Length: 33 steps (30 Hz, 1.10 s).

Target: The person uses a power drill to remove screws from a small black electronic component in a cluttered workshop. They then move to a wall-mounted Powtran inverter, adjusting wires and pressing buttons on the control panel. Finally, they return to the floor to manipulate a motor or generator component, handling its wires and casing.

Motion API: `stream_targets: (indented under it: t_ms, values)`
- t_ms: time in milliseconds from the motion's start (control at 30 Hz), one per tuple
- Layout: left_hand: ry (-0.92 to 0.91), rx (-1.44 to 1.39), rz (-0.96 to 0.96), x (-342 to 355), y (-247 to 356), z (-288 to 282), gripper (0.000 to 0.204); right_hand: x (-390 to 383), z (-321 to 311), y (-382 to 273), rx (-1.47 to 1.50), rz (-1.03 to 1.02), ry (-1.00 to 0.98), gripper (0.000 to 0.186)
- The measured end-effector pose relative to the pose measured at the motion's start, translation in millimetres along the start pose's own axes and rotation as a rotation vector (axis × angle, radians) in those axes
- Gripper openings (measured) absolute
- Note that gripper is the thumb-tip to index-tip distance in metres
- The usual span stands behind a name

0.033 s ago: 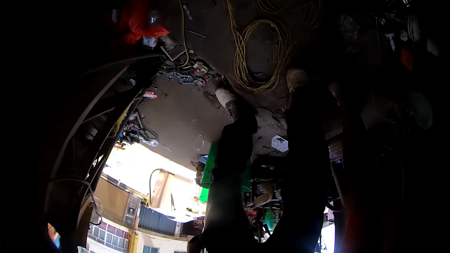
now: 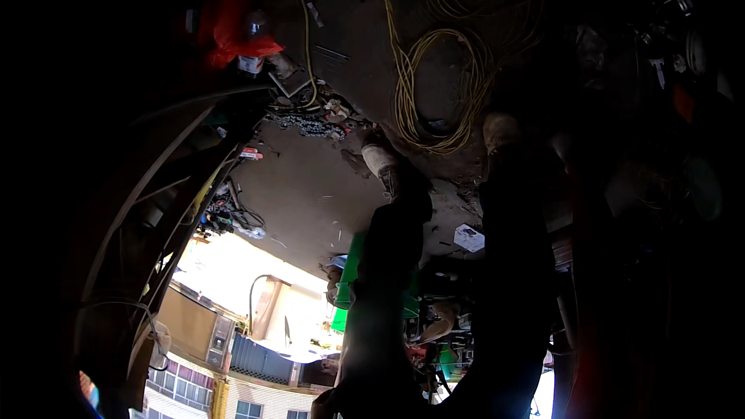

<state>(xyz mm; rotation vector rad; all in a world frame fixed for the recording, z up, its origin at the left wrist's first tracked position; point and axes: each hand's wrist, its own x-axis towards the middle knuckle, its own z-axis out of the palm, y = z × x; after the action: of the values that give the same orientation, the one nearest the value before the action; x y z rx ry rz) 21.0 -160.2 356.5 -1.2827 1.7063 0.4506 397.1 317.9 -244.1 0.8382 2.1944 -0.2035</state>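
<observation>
Neither of my hands can be made out. Two dark trouser legs run up from the lower edge and end in worn, dusty boots on a dirty floor. Just beyond the boots lies a loose coil of yellow cable. Partly behind the left leg stands a green plastic container. A small dark shape at the lower edge beside the left leg is too dim to name.
A red plastic bag lies at the upper left, near a heap of chain. Dark metal framing rises on the left. A white piece lies between the legs. Bright daylight and a building show at the lower left.
The whole view has shifted slightly, so the cable coil, boots and red bag sit a little further right. Nothing is seen to be picked up or put down.
</observation>
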Motion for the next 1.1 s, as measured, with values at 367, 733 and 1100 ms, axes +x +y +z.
stream_targets:
  t_ms: [367,733,1100]
  values:
    - [-0.061,0.045,0.108,-68,1,3,0.035,-79,-56,45,0.104,-0.065,0.270,0.035]
    - [-0.011,0.570,1.156,-233,115,41,0.031,-318,-418,86,1.435,-0.124,0.103,0.043]
    - [-0.445,0.450,2.069,-241,436,119,0.102,-455,-674,101,1.511,-0.149,0.198,0.046]
